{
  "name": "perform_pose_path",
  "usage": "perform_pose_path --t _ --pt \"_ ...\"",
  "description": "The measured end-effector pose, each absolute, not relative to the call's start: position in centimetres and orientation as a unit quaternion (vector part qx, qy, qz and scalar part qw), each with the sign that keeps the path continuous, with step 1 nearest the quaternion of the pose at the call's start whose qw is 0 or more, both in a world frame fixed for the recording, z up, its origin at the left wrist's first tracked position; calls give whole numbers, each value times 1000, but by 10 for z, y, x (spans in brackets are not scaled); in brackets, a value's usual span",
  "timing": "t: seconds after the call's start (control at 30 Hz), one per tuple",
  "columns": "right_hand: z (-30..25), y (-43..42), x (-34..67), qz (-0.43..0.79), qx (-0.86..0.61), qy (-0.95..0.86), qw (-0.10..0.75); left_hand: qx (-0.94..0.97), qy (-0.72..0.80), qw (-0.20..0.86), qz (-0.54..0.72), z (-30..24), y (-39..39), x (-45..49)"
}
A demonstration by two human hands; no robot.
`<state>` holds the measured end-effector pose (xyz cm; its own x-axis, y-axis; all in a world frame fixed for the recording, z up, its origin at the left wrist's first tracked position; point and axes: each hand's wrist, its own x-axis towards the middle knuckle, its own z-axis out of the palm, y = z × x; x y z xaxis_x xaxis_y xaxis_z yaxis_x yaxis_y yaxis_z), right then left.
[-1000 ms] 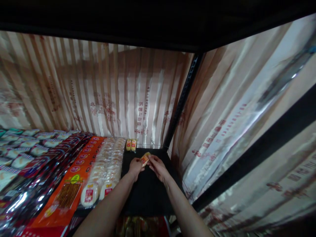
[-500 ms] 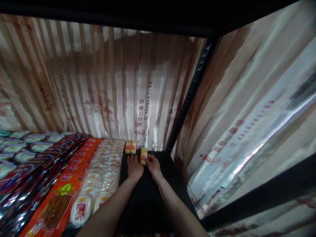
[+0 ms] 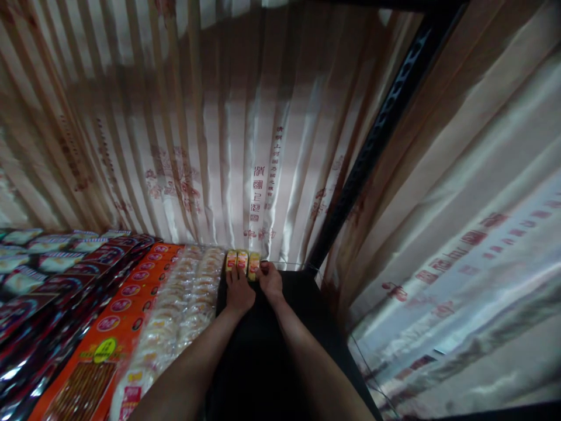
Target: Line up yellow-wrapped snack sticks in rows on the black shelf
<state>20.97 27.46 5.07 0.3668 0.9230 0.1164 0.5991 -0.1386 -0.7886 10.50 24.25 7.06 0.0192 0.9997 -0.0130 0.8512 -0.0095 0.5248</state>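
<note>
Three small yellow packets with red labels stand side by side at the back of the black shelf. My right hand is closed, its fingers pinching the right edge of the rightmost yellow packet. Stretched forward, the fingers of my left hand rest at the front of the left yellow packet and the middle yellow packet. That hand holds nothing, though its fingertips partly cover the labels.
Left of my arms lie rows of clear-wrapped round white pastries, then orange snack bags and dark shiny packs. Pleated curtains hang behind and to the right. A black slotted post rises at the back right corner.
The rightmost packet has moved back and left, up beside the other two, with my right hand on it. My left fingers have reached forward onto the packets. The view has tipped down.
</note>
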Motion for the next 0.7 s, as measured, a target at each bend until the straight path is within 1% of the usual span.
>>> perform_pose_path --t 0.33,0.7 --pt "45 281 202 150 -746 -528 377 699 674 140 195 66 245 103" --pt "33 281 199 82 -724 -557 399 690 680 164 185 77 239 101"
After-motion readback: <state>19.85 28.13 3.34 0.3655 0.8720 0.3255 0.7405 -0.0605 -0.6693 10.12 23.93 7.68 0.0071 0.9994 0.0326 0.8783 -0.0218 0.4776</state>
